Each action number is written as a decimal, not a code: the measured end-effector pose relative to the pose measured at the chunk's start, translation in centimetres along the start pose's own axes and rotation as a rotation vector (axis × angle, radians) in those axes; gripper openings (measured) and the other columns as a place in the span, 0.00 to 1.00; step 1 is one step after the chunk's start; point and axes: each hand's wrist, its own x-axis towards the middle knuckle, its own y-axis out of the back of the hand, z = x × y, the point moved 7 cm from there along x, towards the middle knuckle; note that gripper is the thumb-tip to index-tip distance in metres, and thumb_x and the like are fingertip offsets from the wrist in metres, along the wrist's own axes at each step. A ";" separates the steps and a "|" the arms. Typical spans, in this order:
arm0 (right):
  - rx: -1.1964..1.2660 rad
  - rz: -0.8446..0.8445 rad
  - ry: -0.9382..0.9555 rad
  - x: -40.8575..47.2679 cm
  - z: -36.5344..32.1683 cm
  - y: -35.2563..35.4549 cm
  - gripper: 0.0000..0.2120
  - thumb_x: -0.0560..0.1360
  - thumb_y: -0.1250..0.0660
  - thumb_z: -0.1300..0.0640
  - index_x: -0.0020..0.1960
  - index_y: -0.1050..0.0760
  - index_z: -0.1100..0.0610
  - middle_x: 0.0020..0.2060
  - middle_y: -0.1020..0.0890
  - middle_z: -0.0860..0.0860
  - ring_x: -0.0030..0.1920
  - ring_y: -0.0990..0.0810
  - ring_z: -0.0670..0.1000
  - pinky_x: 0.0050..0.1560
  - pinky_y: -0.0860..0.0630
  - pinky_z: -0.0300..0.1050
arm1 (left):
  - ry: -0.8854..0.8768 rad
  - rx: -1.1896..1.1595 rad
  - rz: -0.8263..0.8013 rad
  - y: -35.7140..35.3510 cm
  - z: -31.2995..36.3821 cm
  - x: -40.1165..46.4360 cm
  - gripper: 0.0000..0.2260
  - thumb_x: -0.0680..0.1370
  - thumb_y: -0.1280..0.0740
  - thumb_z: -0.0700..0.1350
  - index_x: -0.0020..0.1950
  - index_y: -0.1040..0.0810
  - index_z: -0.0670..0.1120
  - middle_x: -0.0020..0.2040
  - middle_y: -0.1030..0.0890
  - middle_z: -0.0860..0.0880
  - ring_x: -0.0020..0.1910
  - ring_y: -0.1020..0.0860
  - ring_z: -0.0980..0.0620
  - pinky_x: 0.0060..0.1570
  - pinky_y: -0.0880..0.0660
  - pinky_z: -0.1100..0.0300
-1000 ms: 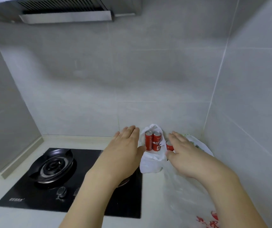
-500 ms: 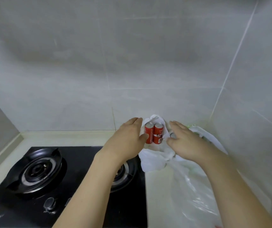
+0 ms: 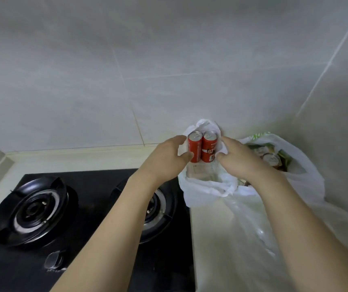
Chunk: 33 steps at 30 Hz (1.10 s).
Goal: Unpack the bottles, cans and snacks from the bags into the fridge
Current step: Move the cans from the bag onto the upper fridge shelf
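- Starting nearest the camera, the black gas hob (image 3: 88, 224) filled the near left of the table (image 3: 211, 239), and everything else is placed from it.
- Right of the hob, a clear plastic bag (image 3: 251, 228) lay spread over the table.
- At the hob's far right corner sat a white bag (image 3: 206, 188), open at the top.
- Two red cans (image 3: 202, 147) stood upright, touching side by side, in that white bag.
- The left hand (image 3: 166, 159) flanked the cans from the hob side, fingers loosely curved, thumb at the left can; a closed grip could not be told.
- The right hand (image 3: 238, 159) flanked them opposite, fingers spread, gripping nothing visibly.
- Farther right, another bag (image 3: 301, 165) held packets and a can top.
- Beyond stood the tiled wall (image 3: 168, 70).
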 end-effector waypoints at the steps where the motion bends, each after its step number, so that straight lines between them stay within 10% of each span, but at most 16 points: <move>1: 0.005 -0.003 -0.009 1.2 0.5 -0.4 0.19 0.80 0.42 0.57 0.71 0.36 0.53 0.66 0.28 0.56 0.63 0.27 0.58 0.56 0.31 0.48 | 0.011 -0.009 -0.002 -0.4 -0.6 1.1 0.25 0.81 0.36 0.52 0.77 0.36 0.50 0.73 0.31 0.53 0.71 0.32 0.54 0.63 0.36 0.63; 12: 0.066 -0.006 -0.126 11.9 5.3 -5.4 0.05 0.76 0.39 0.57 0.52 0.31 0.54 0.44 0.23 0.51 0.43 0.24 0.52 0.32 0.37 0.42 | 0.104 -0.133 -0.049 -5.6 -4.3 11.4 0.17 0.79 0.34 0.43 0.68 0.27 0.47 0.54 0.26 0.55 0.57 0.26 0.53 0.51 0.34 0.64; 18: 0.159 0.095 -0.216 15.9 7.2 -6.5 0.18 0.75 0.36 0.60 0.64 0.31 0.57 0.54 0.22 0.54 0.52 0.24 0.56 0.45 0.35 0.41 | 0.127 -0.135 0.019 -7.0 -6.2 15.2 0.19 0.77 0.33 0.42 0.68 0.27 0.46 0.61 0.22 0.49 0.61 0.25 0.50 0.48 0.35 0.66; 24: 0.262 0.103 -0.247 19.9 9.1 -8.1 0.24 0.71 0.31 0.59 0.66 0.32 0.57 0.55 0.21 0.52 0.49 0.24 0.51 0.46 0.29 0.43 | 0.058 -0.218 0.042 -8.4 -6.2 18.2 0.15 0.73 0.32 0.37 0.55 0.24 0.52 0.43 0.26 0.60 0.35 0.29 0.78 0.34 0.33 0.81; 29: 0.317 0.101 -0.252 20.9 10.4 -9.1 0.27 0.68 0.26 0.58 0.65 0.31 0.54 0.54 0.21 0.49 0.55 0.23 0.51 0.52 0.27 0.45 | 0.057 -0.234 0.010 -9.6 -6.9 19.8 0.17 0.72 0.30 0.36 0.43 0.27 0.59 0.43 0.22 0.56 0.35 0.26 0.75 0.33 0.30 0.78; 33: 0.354 0.133 -0.230 20.7 10.4 -8.9 0.28 0.66 0.23 0.57 0.63 0.28 0.50 0.52 0.20 0.45 0.53 0.23 0.48 0.51 0.27 0.44 | 0.113 -0.212 0.020 -9.8 -7.9 20.0 0.15 0.71 0.29 0.41 0.57 0.24 0.52 0.44 0.20 0.56 0.39 0.23 0.67 0.33 0.29 0.75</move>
